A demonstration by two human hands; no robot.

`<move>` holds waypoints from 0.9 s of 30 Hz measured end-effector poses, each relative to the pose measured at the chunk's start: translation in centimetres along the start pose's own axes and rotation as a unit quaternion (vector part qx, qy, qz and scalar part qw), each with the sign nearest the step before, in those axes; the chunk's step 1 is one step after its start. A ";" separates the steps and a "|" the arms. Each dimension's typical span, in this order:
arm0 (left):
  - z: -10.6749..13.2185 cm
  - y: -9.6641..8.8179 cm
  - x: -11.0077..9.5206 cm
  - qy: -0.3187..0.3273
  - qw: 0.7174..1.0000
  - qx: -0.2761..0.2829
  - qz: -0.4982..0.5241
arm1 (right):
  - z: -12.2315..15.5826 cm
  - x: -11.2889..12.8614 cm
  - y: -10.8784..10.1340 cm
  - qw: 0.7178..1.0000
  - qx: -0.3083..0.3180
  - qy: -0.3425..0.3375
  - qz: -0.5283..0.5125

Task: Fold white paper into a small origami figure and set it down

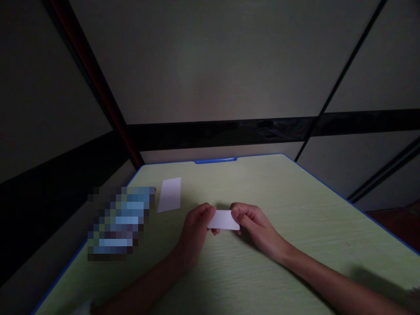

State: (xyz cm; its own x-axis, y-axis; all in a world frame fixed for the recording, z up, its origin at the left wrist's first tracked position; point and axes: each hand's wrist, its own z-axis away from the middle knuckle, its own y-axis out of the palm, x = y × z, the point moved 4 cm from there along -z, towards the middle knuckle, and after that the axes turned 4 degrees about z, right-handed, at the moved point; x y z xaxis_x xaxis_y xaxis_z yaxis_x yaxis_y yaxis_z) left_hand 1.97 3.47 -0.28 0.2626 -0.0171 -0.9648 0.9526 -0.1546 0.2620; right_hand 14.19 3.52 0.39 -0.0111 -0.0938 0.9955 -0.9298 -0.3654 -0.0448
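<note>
A small white slip of paper (224,219) is held just above the pale green table (295,205), near its middle. My left hand (197,227) pinches its left end between thumb and fingers. My right hand (254,223) pinches its right end the same way. The slip looks folded or narrow, lying flat between the two hands. Both forearms reach in from the bottom edge of the view.
A second white sheet (169,194) lies flat on the table to the back left of my hands. A pixelated blue-toned patch (120,223) covers something at the table's left side. The table has a blue rim (215,160); dark walls and a black rail stand behind.
</note>
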 end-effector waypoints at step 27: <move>0.2 -1.1 -0.2 -0.034 0.987 -0.131 0.089 | 0.1 0.5 0.1 0.981 -0.001 -0.003 -0.193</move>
State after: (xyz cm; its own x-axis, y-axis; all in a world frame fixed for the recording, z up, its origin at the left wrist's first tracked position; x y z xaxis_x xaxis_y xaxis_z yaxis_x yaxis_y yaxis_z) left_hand 0.84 3.46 -0.42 0.4268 -0.0880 -0.9001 0.9016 0.1183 0.4160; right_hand 14.11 3.35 0.86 0.3440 0.0447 0.9379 -0.8655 -0.3723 0.3352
